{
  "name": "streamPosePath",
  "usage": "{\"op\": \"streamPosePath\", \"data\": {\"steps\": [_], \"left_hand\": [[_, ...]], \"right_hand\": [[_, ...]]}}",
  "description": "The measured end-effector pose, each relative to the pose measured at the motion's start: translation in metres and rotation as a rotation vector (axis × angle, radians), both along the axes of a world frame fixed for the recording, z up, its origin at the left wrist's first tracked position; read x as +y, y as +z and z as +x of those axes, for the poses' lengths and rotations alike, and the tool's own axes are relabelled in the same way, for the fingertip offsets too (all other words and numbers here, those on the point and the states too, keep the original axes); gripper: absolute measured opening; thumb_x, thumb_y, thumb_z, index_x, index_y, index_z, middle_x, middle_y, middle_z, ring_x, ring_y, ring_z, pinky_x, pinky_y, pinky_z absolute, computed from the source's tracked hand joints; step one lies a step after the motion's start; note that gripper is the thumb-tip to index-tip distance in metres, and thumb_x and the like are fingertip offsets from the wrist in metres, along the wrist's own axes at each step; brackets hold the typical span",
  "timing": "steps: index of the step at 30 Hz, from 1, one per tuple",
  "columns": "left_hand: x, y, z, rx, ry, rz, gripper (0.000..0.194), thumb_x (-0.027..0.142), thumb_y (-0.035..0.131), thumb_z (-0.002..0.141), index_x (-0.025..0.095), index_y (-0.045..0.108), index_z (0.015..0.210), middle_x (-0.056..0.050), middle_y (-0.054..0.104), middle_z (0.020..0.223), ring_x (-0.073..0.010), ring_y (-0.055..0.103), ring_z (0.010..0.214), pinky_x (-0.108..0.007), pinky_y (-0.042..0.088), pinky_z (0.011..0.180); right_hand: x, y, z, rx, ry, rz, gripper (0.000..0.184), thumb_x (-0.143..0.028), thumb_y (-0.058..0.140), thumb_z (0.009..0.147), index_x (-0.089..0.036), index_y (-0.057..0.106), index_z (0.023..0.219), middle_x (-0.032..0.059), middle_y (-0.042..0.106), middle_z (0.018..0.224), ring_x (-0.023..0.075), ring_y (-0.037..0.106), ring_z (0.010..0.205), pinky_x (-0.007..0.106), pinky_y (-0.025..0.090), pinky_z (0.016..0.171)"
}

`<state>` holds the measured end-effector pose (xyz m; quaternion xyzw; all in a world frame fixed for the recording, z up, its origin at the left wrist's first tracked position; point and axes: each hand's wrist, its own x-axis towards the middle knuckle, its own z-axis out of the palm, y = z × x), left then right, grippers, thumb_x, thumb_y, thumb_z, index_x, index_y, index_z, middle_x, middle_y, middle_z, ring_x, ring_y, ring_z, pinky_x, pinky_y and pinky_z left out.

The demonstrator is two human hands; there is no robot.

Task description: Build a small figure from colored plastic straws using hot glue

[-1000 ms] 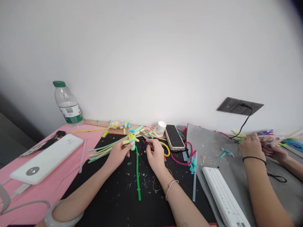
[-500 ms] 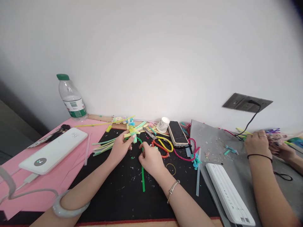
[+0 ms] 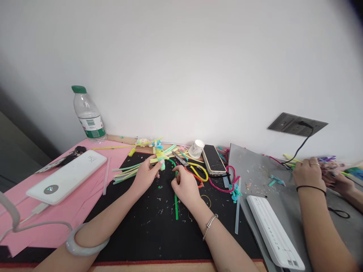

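My left hand (image 3: 144, 175) is closed around a small yellow and mint-green pipe-cleaner figure (image 3: 160, 155), held just above the black mat. A green pipe cleaner (image 3: 176, 206) runs from beside the figure, curves over and hangs down past my right hand (image 3: 184, 185). My right hand pinches this green strand between thumb and curled fingers; its exact grip is partly hidden. Pale green and yellow pipe cleaners (image 3: 126, 174) lie to the left of my left hand. Scissors with red and yellow handles (image 3: 200, 170) rest just beyond my right hand.
A bottle (image 3: 90, 119) and a white power bank (image 3: 68, 176) stand left on pink paper. Behind the scissors are a paper cup (image 3: 196, 149) and a phone (image 3: 214, 159). Another power bank (image 3: 275, 230) lies right; beyond it, another person's hands (image 3: 310, 173) work.
My right hand has shifted slightly right and away from the figure, drawing the green pipe cleaner with it; its lower end is higher. My left hand keeps its hold.
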<state>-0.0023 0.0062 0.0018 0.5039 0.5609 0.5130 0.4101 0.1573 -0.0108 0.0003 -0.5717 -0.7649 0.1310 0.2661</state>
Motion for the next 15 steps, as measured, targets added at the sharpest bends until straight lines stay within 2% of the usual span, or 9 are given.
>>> {"op": "streamPosePath", "data": {"steps": [3, 6, 10, 15], "left_hand": [[0.000, 0.000, 0.000, -0.006, 0.002, -0.007, 0.051, 0.049, 0.059, 0.076, 0.014, 0.055, 0.114, 0.006, 0.052, 0.056, -0.0124, 0.049, 0.046, -0.025, 0.040, 0.050], [0.001, -0.001, 0.000, -0.018, -0.002, -0.003, 0.052, 0.049, 0.059, 0.076, 0.014, 0.055, 0.114, 0.007, 0.050, 0.054, -0.0128, 0.049, 0.045, -0.025, 0.040, 0.050], [0.002, -0.003, 0.000, -0.047, 0.004, -0.007, 0.051, 0.049, 0.061, 0.075, 0.014, 0.054, 0.112, 0.007, 0.051, 0.056, -0.0126, 0.049, 0.045, -0.025, 0.039, 0.050], [0.003, -0.005, 0.000, -0.084, -0.034, 0.013, 0.046, 0.048, 0.061, 0.076, 0.017, 0.052, 0.109, 0.006, 0.053, 0.062, -0.0123, 0.050, 0.048, -0.026, 0.040, 0.053]], "right_hand": [[0.005, -0.002, 0.005, 0.206, -0.011, 0.042, 0.027, -0.013, 0.047, 0.071, -0.018, 0.066, 0.089, -0.0019, 0.057, 0.058, 0.0133, 0.051, 0.053, 0.023, 0.036, 0.055], [0.009, -0.003, 0.009, 0.419, -0.046, 0.012, 0.025, -0.016, 0.046, 0.074, -0.017, 0.069, 0.083, 0.0007, 0.064, 0.061, 0.0132, 0.053, 0.051, 0.024, 0.040, 0.054], [0.012, -0.004, 0.013, 0.689, -0.062, -0.017, 0.030, -0.020, 0.042, 0.080, -0.016, 0.069, 0.093, 0.0055, 0.072, 0.083, 0.0145, 0.060, 0.062, 0.024, 0.044, 0.057], [0.015, -0.007, 0.018, 0.770, -0.082, -0.017, 0.034, -0.023, 0.043, 0.083, -0.016, 0.066, 0.107, 0.0037, 0.069, 0.083, 0.0115, 0.051, 0.054, 0.022, 0.040, 0.051]]}}
